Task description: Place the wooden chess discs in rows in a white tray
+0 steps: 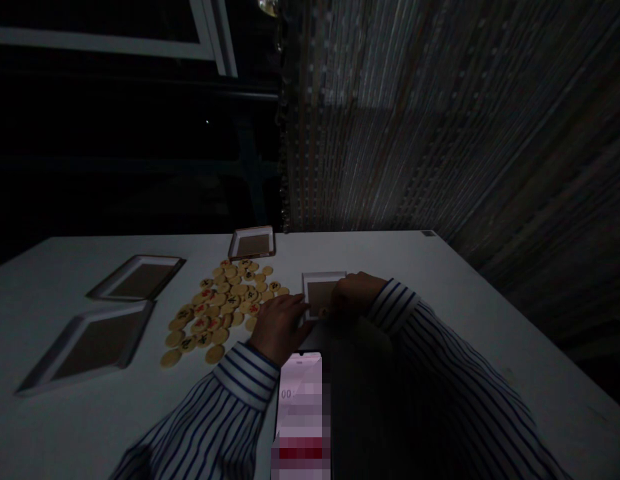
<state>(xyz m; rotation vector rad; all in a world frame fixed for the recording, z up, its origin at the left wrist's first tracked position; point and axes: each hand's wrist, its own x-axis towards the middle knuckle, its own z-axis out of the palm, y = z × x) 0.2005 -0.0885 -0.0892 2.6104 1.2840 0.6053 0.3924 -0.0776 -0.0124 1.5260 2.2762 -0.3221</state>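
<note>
A small shallow box (324, 275) with white walls and a brown bottom lies on the table between my hands. My left hand (280, 327) is at its left side, palm down, fingers stretched toward the rim and nothing seen in them. Over the box's right side, my right hand (359, 292) is curled closed; its fingertips are in shadow, and I cannot make out what they hold. One round xiangqi piece (323, 312) sits in the box near its front wall. Left of my left hand spreads a loose heap of wooden xiangqi pieces (232, 300) with red and black characters.
Two more shallow boxes, one farther back (136, 277) and one nearer (90, 343), lie at the left. Another box (252, 243) stands behind the heap. A lit phone (301, 400) is below my hands on the white table (455, 320). A bead curtain (370, 133) hangs behind.
</note>
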